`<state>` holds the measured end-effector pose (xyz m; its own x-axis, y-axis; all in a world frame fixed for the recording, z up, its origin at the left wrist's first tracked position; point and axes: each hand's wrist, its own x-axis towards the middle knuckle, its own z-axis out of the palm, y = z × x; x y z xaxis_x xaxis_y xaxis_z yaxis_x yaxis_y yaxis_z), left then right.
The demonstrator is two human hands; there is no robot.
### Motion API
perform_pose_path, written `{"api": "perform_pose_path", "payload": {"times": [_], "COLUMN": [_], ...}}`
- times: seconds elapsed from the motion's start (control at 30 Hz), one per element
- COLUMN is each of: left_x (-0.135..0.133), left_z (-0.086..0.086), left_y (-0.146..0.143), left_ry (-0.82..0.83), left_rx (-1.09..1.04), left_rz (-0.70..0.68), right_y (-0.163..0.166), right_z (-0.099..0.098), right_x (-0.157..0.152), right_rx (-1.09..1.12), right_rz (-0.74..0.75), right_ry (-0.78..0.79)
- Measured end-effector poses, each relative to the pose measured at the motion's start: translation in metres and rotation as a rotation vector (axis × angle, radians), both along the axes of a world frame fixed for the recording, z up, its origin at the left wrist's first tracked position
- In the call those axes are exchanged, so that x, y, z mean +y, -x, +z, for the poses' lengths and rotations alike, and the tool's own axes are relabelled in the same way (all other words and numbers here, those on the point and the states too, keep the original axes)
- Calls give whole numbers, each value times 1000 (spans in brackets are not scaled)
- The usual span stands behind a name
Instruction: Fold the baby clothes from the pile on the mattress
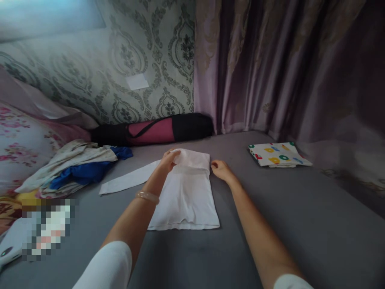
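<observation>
- White garment (186,196) lies flat at the middle of the grey bed surface (300,224), its body already squared into a narrow rectangle and its far end turned back over itself.
- Far left: a loose heap of unfolded clothes (75,166), cream and blue, sits against a floral pillow (18,148); judging by this, more folding is left for you.
- Left of centre: one long sleeve (126,180) of the white garment trails out flat toward the heap, not yet tucked in, so the fold looks roughly half done.
- Your left hand (168,158), a pale bangle (147,196) on its wrist, has its fingers closed on the turned-back top edge, pinching the cloth.
- Behind it, a black and maroon roll (156,130) rests along the patterned wall (129,60).
- Your right hand (221,168) rests at the right corner of the same top fold, fingers curled loosely and touching the fabric; you cannot tell whether it grips or only steadies.
- Far right: a folded white cloth with coloured prints (278,154) lies well apart near the purple curtain (270,60), apparently a finished piece.
</observation>
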<state>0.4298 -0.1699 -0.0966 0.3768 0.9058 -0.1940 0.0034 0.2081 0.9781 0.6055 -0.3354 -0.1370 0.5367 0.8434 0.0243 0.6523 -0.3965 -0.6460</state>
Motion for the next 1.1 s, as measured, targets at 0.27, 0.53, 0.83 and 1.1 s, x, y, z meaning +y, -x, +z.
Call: {"api": "perform_pose_path", "payload": {"times": [0.27, 0.53, 0.83, 1.1], "left_x": [9, 13, 10, 11], "left_z": [-30, -52, -61, -68], "left_y": [29, 46, 59, 60], "left_ry": [-3, -131, -466, -613], "left_rx": [65, 204, 372, 328], "left_rz": [98, 149, 120, 59], "right_y": [12, 30, 43, 45], "right_z": [-6, -17, -26, -23], "right_x": [0, 4, 2, 2], "right_rx": [-102, -240, -392, -408], "right_rz": [42, 167, 162, 153], "right_ry": [19, -35, 114, 129]}}
